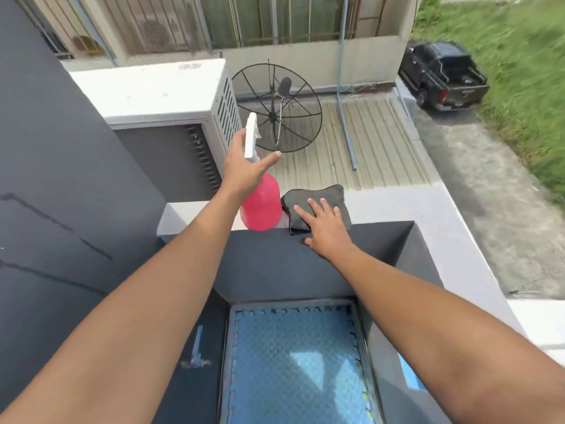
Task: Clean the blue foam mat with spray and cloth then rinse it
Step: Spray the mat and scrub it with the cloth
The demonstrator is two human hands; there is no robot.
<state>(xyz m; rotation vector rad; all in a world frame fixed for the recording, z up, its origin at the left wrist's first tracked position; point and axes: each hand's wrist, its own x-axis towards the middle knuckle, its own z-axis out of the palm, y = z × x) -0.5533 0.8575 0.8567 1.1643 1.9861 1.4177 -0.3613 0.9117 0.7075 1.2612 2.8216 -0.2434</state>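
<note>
A blue foam mat [293, 362] with puzzle edges lies flat on the floor at the bottom centre, wet and shiny. A pink spray bottle [263, 206] with a white trigger head stands on the top of the dark parapet wall [382, 237]. My left hand [247, 169] is at the bottle's neck, thumb and fingers spread on either side, not closed around it. A dark grey cloth [318, 195] lies folded on the ledge right of the bottle. My right hand [324, 224] rests flat on the cloth with fingers apart.
A tap [197, 350] sticks out of the dark wall left of the mat. Beyond the parapet are an air-conditioner unit [165, 96], a black mesh satellite dish [276, 108], a ribbed roof and a long drop. A black pickup [443, 75] is parked far right.
</note>
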